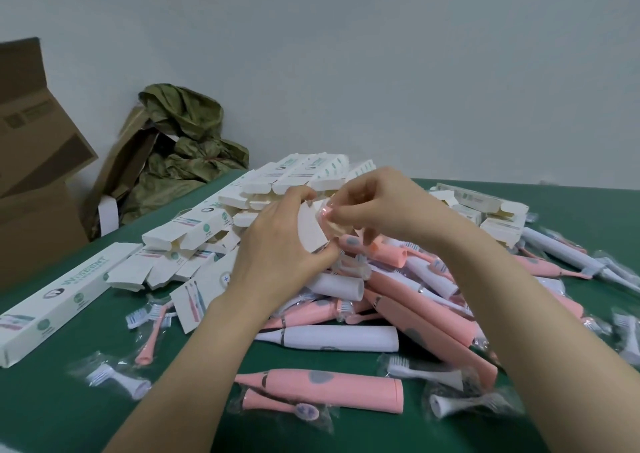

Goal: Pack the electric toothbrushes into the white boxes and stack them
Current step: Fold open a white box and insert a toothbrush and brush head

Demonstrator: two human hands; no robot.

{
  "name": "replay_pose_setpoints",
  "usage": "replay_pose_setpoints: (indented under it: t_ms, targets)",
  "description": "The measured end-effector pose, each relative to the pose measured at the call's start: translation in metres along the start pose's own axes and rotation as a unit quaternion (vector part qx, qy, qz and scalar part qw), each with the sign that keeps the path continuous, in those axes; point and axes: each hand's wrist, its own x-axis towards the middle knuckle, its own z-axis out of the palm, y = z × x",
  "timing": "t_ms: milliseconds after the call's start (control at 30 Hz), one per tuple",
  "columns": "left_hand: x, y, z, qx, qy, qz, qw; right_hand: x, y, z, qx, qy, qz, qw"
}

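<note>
Above the pile (398, 300), left hand (277, 241) is gripping a white box (310, 225); right hand (384, 206) fingers (356, 192) are pinching a pink toothbrush (325, 214) inward. Next: seat fully.

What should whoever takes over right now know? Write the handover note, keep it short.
The left grip holds an open white box. The right grip pinches a pink piece in clear wrap at the box mouth.
Loose pink and white toothbrush handles are heaped in the middle. Bagged brush heads lie in front, and open-flapped boxes are piled behind.
Done: one closed box lies at the left; its contents cannot be seen.
Left: finish this box, pack the heap, stack the boxes.
</note>
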Motion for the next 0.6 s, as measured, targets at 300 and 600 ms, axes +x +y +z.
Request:
replay_pose_setpoints:
  t_ms: [300,600]
  targets:
    - [0.001,0.002,-0.002,-0.008,0.004,0.000,1.000,-0.001,0.000,-0.014,0.051,-0.089,-0.048,0.994]
    - [0.003,-0.001,-0.012,-0.010,0.063,-0.004,0.998,0.003,-0.007,0.001,0.027,0.057,-0.103,0.993]
